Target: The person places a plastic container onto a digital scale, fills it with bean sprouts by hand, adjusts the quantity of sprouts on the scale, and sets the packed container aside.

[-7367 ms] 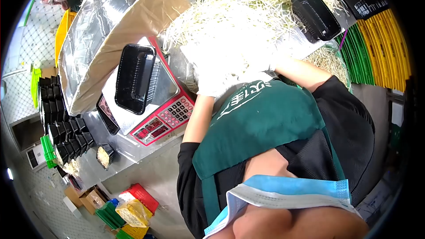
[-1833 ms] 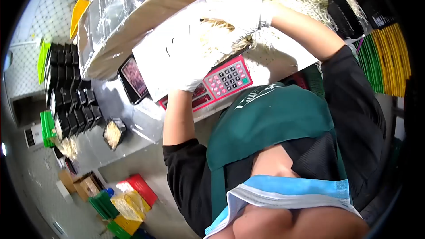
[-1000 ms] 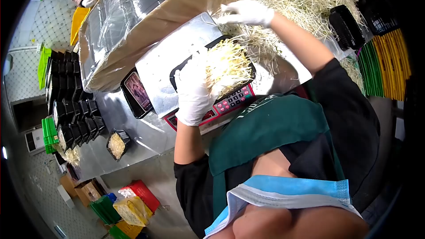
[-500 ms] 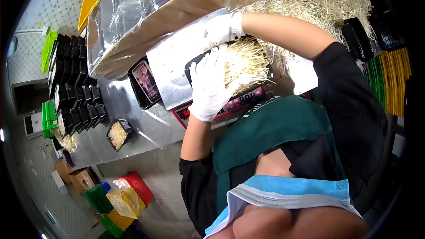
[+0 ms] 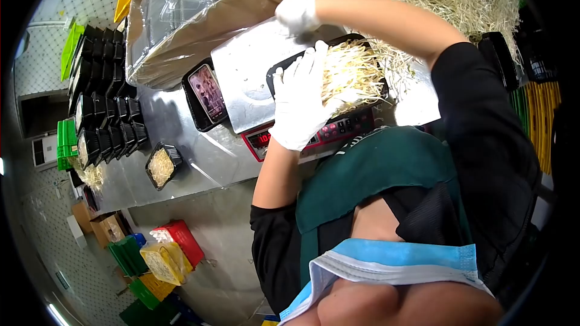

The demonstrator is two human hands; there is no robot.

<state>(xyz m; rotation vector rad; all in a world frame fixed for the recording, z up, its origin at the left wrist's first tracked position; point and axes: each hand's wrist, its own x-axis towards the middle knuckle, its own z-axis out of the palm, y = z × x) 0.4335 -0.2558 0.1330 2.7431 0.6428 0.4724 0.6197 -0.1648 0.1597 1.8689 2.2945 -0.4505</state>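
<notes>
A black tray (image 5: 278, 75) heaped with pale bean sprouts (image 5: 353, 78) rests on the metal plate (image 5: 241, 78) of a red-framed scale (image 5: 257, 140), whose red digits are lit. Across the tray's left part lies my left hand (image 5: 300, 99), in a white glove, fingers extended and touching the sprouts' edge. My right hand (image 5: 297, 12), also gloved, is above the plate's far edge, off the tray; its fingers are curled down and blurred, so whatever they hold is hidden. Loose sprouts (image 5: 399, 63) lie just right of the tray.
A phone (image 5: 207, 93) leans in a black tray left of the scale. A small sprout-filled tray (image 5: 162, 166) and stacked black trays (image 5: 109, 130) stand further left. Behind the scale is a plastic-covered box (image 5: 199, 36). A large sprout pile (image 5: 462, 0) lies at the back right.
The tray went onto the scale and was filled with sprouts. My right hand has just moved up and away from the tray's far edge; my left hand stays on it. The display digits changed.
</notes>
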